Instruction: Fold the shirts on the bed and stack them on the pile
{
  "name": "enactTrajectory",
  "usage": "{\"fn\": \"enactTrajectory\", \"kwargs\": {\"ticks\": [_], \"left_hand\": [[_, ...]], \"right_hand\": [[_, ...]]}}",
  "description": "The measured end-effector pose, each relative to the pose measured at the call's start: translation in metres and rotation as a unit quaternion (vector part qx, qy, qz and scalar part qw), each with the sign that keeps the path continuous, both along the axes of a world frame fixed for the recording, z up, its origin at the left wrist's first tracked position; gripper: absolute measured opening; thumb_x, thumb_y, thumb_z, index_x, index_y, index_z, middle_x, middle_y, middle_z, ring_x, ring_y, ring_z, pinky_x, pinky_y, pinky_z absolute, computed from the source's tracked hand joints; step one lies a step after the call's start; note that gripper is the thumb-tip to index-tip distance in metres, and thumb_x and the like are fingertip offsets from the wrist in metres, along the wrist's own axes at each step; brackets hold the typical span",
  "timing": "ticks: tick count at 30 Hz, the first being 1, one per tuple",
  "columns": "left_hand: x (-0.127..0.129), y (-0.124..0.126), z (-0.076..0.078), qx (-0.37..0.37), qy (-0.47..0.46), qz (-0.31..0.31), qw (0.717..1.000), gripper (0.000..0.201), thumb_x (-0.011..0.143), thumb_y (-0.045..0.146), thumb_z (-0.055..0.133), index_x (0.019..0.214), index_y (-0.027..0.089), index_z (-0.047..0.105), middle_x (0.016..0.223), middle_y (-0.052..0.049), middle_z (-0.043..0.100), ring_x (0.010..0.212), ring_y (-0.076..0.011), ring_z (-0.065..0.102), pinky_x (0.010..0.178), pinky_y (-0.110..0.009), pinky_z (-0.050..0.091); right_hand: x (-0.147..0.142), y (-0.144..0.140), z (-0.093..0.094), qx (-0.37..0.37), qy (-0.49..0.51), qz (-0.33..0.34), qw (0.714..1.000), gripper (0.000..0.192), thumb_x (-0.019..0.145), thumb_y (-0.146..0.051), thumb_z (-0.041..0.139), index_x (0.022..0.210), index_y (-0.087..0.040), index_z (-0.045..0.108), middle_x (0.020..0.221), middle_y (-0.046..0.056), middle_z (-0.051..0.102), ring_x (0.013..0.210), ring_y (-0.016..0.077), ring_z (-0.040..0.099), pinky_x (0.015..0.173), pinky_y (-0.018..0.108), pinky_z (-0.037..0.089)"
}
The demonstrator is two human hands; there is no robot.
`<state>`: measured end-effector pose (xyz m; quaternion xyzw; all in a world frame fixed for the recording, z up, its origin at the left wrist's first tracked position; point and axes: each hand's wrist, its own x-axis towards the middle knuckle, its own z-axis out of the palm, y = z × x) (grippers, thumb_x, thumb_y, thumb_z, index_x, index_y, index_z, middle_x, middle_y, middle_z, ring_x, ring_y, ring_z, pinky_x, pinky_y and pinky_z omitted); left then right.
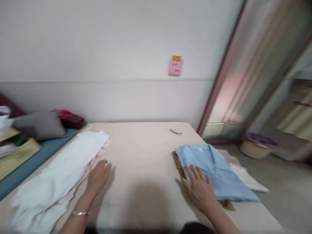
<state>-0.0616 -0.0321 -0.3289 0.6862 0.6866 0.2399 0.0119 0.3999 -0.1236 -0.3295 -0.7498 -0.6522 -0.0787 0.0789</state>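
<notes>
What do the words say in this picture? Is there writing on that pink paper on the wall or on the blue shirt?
Pink note on the wall: dark marks, too blurred to read.
Orange tab above it: no writing that shows.
Blue shirt under the right hand: small white tag, too small to read.
Nothing else carries writing.

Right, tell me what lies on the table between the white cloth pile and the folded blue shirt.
In the head view, nothing: bare beige table runs between the white cloth pile and the folded blue shirt. The left hand and right hand flank it.
</notes>
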Motion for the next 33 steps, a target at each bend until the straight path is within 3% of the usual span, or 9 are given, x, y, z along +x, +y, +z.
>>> {"fn": "enactTrajectory", "kwargs": {"ticks": [3,8,10,13,15,19,26,30,33], "left_hand": [[-0.017,-0.001,0.004,-0.074,0.003,0.102,0.992,0.035,0.098,0.036,0.038,0.101,0.014,0.066,0.105,-0.015,0.072,0.102,-0.0272,0.068,0.093,-0.038,0.05],[-0.054,-0.001,0.013,-0.06,0.003,0.247,0.967,0.028,0.096,0.035,0.043,0.104,0.016,0.063,0.11,-0.016,0.067,0.103,-0.0304,0.065,0.086,-0.041,0.049],[-0.079,-0.008,0.021,-0.004,-0.005,0.361,0.932,0.03,0.096,0.037,0.044,0.109,0.016,0.06,0.114,-0.018,0.065,0.107,-0.0325,0.063,0.087,-0.044,0.048],[-0.113,-0.023,0.032,0.102,-0.021,0.538,0.837,0.041,0.092,0.043,0.051,0.121,0.015,0.054,0.126,-0.02,0.06,0.119,-0.037,0.056,0.091,-0.049,0.047],[-0.127,-0.031,0.034,0.07,-0.036,0.573,0.816,0.051,0.089,0.047,0.055,0.126,0.012,0.052,0.131,-0.023,0.058,0.122,-0.0411,0.054,0.093,-0.053,0.046],[-0.131,-0.033,0.035,-0.072,-0.048,0.523,0.848,0.033,0.087,0.034,0.055,0.11,0.01,0.06,0.11,-0.023,0.069,0.113,-0.043,0.061,0.093,-0.057,0.043],[-0.075,-0.017,0.056,-0.021,0.015,0.439,0.898,0.03,0.098,0.028,0.038,0.115,0.008,0.054,0.093,-0.019,0.07,0.087,-0.0323,0.069,0.073,-0.039,0.047],[0.003,-0.017,0.049,-0.009,0.058,0.224,0.973,0.018,0.101,0.024,0.037,0.105,0.016,0.052,0.086,-0.011,0.067,0.077,-0.0246,0.067,0.066,-0.033,0.043],[0.06,-0.03,0.032,-0.033,0.075,0.019,0.996,0.02,0.101,0.016,0.032,0.097,0.02,0.051,0.089,-0.008,0.066,0.083,-0.0213,0.065,0.07,-0.031,0.044]], "right_hand": [[-0.051,0.02,0.022,0.026,0.048,0.107,0.993,0.05,0.101,-0.048,0.039,0.135,-0.017,0.058,0.142,0.017,0.058,0.135,0.0352,0.048,0.108,0.051,0.036],[-0.167,0.048,0.012,-0.161,0.193,0.231,0.94,0.033,0.103,-0.042,0.038,0.107,-0.022,0.065,0.1,0.009,0.074,0.093,0.0237,0.07,0.075,0.032,0.046],[-0.195,0.052,-0.01,-0.199,0.18,0.228,0.936,0.026,0.102,-0.034,0.041,0.098,-0.022,0.063,0.093,0.007,0.074,0.089,0.0233,0.07,0.069,0.03,0.042],[-0.21,0.051,-0.034,-0.201,0.124,0.25,0.939,0.019,0.101,-0.028,0.042,0.098,-0.02,0.06,0.096,0.009,0.073,0.092,0.026,0.07,0.07,0.031,0.04],[-0.208,0.049,-0.038,-0.216,0.109,0.273,0.931,0.018,0.101,-0.029,0.042,0.101,-0.02,0.059,0.098,0.01,0.073,0.095,0.0277,0.07,0.072,0.032,0.041],[-0.2,0.045,-0.031,-0.25,0.096,0.275,0.923,0.022,0.101,-0.028,0.041,0.111,-0.019,0.058,0.103,0.013,0.073,0.097,0.0306,0.07,0.074,0.036,0.043],[-0.194,0.041,-0.033,-0.238,0.106,0.286,0.922,0.024,0.099,-0.026,0.042,0.114,-0.018,0.058,0.104,0.014,0.073,0.098,0.0316,0.07,0.074,0.036,0.043],[-0.194,0.046,-0.028,-0.22,0.155,0.235,0.934,0.024,0.1,-0.037,0.043,0.092,-0.021,0.058,0.091,0.011,0.073,0.088,0.0295,0.07,0.069,0.034,0.041],[-0.191,0.056,-0.023,-0.245,0.323,0.195,0.893,0.043,0.102,-0.053,0.031,0.082,-0.022,0.054,0.083,0.007,0.071,0.073,0.0222,0.069,0.064,0.031,0.042]]}}
